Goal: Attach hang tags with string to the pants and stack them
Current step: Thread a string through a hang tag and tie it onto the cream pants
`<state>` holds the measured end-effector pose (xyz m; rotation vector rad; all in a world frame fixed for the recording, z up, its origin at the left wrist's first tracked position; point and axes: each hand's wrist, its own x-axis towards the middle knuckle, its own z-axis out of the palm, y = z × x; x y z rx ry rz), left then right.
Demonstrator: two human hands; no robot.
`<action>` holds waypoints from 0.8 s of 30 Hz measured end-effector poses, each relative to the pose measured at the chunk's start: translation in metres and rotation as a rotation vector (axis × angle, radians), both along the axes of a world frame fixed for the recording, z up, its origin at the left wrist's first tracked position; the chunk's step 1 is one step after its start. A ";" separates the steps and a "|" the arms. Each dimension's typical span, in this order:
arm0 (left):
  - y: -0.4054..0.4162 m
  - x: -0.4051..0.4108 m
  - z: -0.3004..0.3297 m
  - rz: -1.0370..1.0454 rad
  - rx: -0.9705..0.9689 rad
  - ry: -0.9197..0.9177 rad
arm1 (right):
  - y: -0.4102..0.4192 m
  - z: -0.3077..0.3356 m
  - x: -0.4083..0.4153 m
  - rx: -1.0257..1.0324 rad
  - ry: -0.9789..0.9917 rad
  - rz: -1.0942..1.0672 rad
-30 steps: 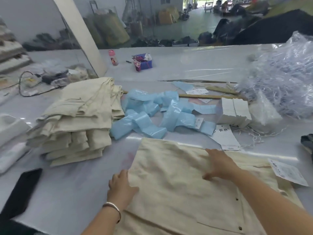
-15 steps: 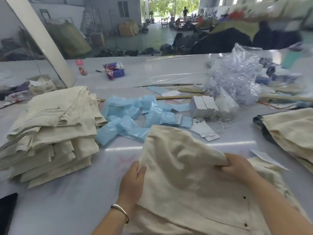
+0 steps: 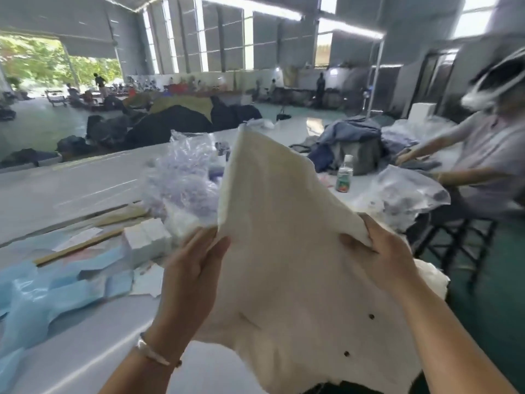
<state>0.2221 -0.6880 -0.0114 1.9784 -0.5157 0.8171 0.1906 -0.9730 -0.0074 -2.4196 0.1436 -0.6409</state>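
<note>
Head view, cream pants lifted, left hand and right hand fingers pinching its edges

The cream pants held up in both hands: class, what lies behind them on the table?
Beside the cream pants, a clear plastic bag and a bottle show. Whatever lies directly behind the fabric is covered.

The white worktop carries blue plastic bags left of the left hand, white tag stacks and crumpled clear plastic beyond it, and wooden sticks.
</note>
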 end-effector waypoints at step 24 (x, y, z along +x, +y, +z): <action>-0.224 0.276 -0.152 -0.115 0.755 0.718 | -0.156 -0.125 0.292 -0.459 0.594 0.328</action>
